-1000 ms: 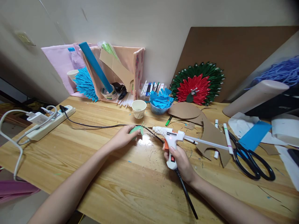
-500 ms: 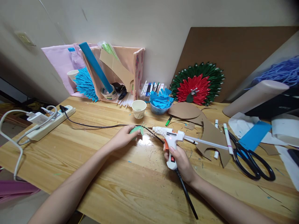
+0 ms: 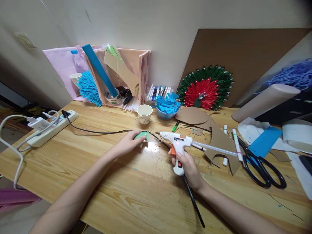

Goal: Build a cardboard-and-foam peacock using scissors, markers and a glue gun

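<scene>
My left hand (image 3: 130, 141) pinches a small green cut-out piece (image 3: 143, 136), curved at its edge, just above the table. Its material I cannot make out. My right hand (image 3: 187, 165) is wrapped round the grip of a white hot glue gun (image 3: 179, 143), fingers by its orange trigger. The nozzle points left at the green piece, a short gap apart. A long clear glue stick (image 3: 214, 148) sticks out of the gun's back. The gun's black cord (image 3: 193, 201) hangs from the handle.
A paper cup (image 3: 145, 114) and a bowl of blue pieces (image 3: 168, 107) stand behind my hands. Cardboard cut-outs (image 3: 192, 115), markers and black scissors (image 3: 264, 169) lie right. A power strip (image 3: 52, 128) sits left; a black cable crosses the table. A red-green peacock decoration (image 3: 206, 89) leans behind.
Almost nothing differs. The view shifts very slightly, and both hands keep their hold on the green piece and the glue gun.
</scene>
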